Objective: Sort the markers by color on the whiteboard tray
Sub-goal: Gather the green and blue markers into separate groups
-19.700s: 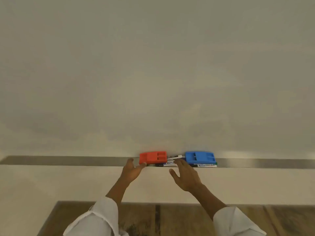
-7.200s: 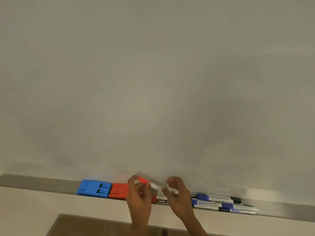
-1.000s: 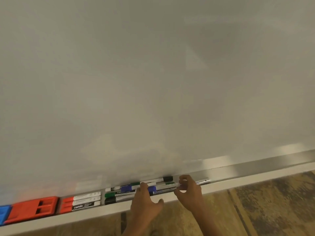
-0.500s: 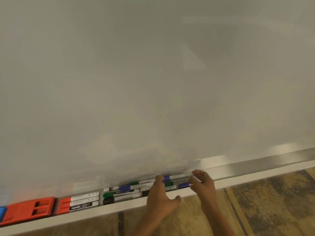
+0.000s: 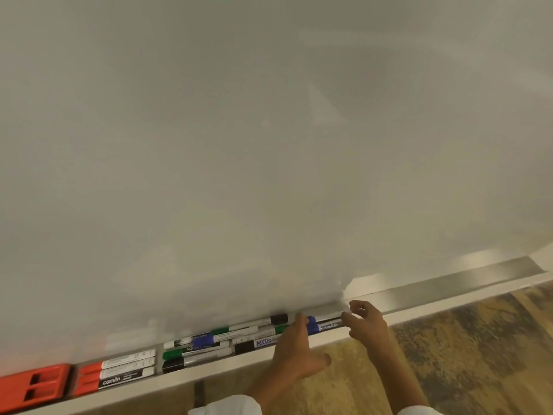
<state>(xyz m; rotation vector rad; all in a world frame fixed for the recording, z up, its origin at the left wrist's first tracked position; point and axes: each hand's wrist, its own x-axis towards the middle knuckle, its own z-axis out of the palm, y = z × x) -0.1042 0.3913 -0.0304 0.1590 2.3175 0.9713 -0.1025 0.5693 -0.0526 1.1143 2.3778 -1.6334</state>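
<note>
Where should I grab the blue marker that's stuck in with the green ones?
Pinch the blue marker by its blue cap, coming down from above with thumb and fingertip. It lies flat along the tray, pressed between green markers, so its sides are probably blocked and only its top is free. Lift that end up first.

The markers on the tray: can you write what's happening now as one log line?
step: sorting | left hand: touching blue markers | right hand: open beside them | red markers: grouped | tray: green, black, blue mixed
</note>
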